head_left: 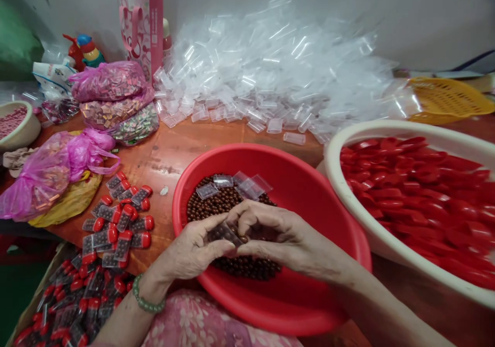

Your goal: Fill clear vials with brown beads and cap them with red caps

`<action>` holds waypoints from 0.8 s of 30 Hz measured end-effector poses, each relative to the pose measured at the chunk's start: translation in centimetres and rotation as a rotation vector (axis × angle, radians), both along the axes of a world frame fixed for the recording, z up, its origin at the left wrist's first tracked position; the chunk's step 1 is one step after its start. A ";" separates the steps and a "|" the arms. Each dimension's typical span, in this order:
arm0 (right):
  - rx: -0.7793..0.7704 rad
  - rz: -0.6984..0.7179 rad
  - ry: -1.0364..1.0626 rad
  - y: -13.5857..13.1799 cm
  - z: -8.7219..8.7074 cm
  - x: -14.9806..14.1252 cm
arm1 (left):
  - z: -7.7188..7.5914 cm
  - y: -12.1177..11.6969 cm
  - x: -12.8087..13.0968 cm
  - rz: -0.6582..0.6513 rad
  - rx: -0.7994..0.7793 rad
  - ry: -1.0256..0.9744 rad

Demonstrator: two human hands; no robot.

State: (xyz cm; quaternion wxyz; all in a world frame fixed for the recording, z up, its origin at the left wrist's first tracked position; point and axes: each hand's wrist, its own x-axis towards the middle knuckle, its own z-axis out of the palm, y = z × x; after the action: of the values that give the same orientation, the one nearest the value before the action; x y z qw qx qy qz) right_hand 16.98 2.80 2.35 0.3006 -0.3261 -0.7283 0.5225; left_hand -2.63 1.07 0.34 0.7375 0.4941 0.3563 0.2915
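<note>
Over a red basin, my left hand is closed on a small clear plastic case with dark brown balls inside it. My right hand has its fingers curled at the case's other end; the thumb and fingertips touch it. Brown balls lie heaped in the basin below both hands, partly hidden by them. Several empty clear cases rest on top of the balls. A green bead bracelet circles the left wrist.
Red caps fill a white tub on the right. Clear cases form a large pile at the back. Red-capped filled cases lie on the left, more in a box below. Pink bags and a yellow basket stand behind.
</note>
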 end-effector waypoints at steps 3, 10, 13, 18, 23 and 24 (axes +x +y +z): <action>-0.014 0.021 -0.014 0.1 0.2 0.1 | 0.0 0.0 0.0 -0.015 -0.047 -0.059; -0.038 0.046 -0.032 0.3 0.6 0.0 | -0.3 0.0 0.0 -0.028 -0.036 -0.085; -0.045 -0.011 -0.047 0.2 0.5 0.0 | -0.3 0.1 -0.1 -0.008 -0.026 -0.103; -0.052 -0.062 -0.031 -0.3 0.2 0.0 | -0.1 0.2 0.0 0.011 0.006 -0.083; -0.066 -0.132 0.009 -1.0 1.0 0.5 | 0.4 0.0 -0.1 0.062 0.250 0.078; -0.051 -0.142 0.022 -1.2 1.4 0.7 | 0.6 0.0 -0.1 0.070 0.302 0.081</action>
State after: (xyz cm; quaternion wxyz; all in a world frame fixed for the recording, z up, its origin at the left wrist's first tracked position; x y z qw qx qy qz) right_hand 17.65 1.62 3.71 0.3366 -0.3785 -0.6865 0.5217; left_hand -2.73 1.02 0.90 0.6293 0.5979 0.3548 0.3473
